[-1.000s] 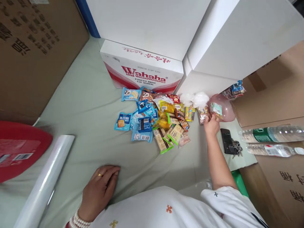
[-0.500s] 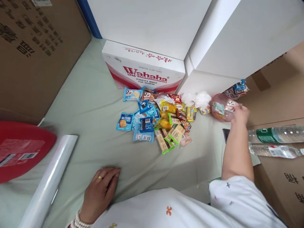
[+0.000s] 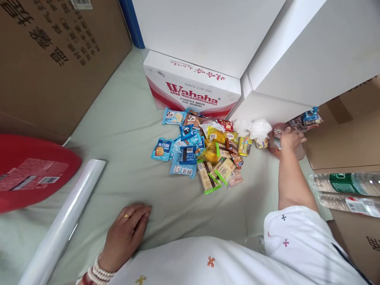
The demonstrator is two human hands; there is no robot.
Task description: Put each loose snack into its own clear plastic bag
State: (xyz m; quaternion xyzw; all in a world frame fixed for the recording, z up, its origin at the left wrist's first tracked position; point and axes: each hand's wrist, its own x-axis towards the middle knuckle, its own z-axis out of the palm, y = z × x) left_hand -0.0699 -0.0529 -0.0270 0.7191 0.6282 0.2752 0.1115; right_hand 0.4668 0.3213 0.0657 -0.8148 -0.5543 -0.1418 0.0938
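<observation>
A shiny roll [image 3: 67,215] lies near a red container [image 3: 32,170], left of a Wahaha carton [image 3: 194,89].

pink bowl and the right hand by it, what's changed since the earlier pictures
The right hand moved from the near left edge of the pink bowl to over it; a brown packet is gone from the bowl's left side. Whether the hand holds anything is hidden. The left hand and snack pile stayed put.

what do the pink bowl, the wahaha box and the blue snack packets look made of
Pink bowl: probably smooth plastic, since it looks translucent.
Wahaha box: likely cardboard with a printed surface, going by its flat panels and straight edges.
Blue snack packets: seemingly shiny plastic film, judging by the flat sealed ends; any foil lining can't be told.
</observation>
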